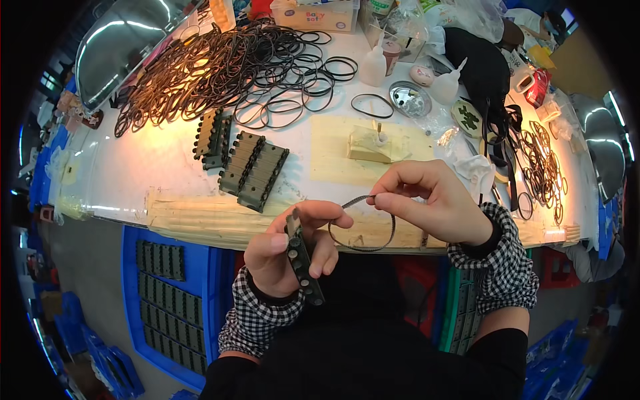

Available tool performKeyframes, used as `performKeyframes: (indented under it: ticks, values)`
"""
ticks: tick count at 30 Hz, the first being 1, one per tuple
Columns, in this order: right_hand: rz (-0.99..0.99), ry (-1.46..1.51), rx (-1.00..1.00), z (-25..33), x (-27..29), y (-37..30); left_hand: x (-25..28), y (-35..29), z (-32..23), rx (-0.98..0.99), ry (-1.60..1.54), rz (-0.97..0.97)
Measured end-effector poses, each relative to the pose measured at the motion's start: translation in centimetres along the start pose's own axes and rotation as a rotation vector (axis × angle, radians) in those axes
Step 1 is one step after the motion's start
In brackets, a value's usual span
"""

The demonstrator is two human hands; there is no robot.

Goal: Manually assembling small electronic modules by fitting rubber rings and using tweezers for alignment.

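Gripped upright between the thumb and fingers of my left hand [270,252] is a narrow dark part [301,267] with a row of round studs. My right hand [437,200] pinches the top of a thin black belt loop [363,250] between thumb and fingertips. The loop hangs open above the table's front edge, and its left side touches or passes very near my left fingertips. Farther left on the table lie similar studded parts set side by side [255,171], with a smaller group [212,139] behind them.
A big tangle of black loops [200,73] covers the back left; another pile [541,163] lies far right. A yellow taped block [368,147], a round metal dish [404,105] and white squeeze bottles [373,67] stand beyond my hands. Below left, a blue tray [135,313] holds rows of parts.
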State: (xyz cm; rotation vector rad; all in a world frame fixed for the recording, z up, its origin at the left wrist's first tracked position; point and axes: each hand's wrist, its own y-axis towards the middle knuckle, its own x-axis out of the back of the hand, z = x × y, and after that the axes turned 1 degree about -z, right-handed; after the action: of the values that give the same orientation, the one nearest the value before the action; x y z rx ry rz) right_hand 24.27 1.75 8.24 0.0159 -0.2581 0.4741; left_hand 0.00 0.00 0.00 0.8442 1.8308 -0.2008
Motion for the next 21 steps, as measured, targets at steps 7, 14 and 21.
performKeyframes:
  ticks: [7, 14, 21]
  values:
    - [-0.089, 0.037, 0.03, -0.7, -0.6, -0.2, -0.7, -0.5, 0.2, -0.06, -0.01, -0.044]
    - [-0.252, -0.3, 0.287, -1.0, -0.4, 0.3, -2.9, 0.2, -0.3, -0.06, 0.859, 0.054]
    - [-0.233, -0.152, 0.246, -1.3, -0.3, 0.2, -2.8, 0.6, -0.3, -0.043, 0.948, 0.089]
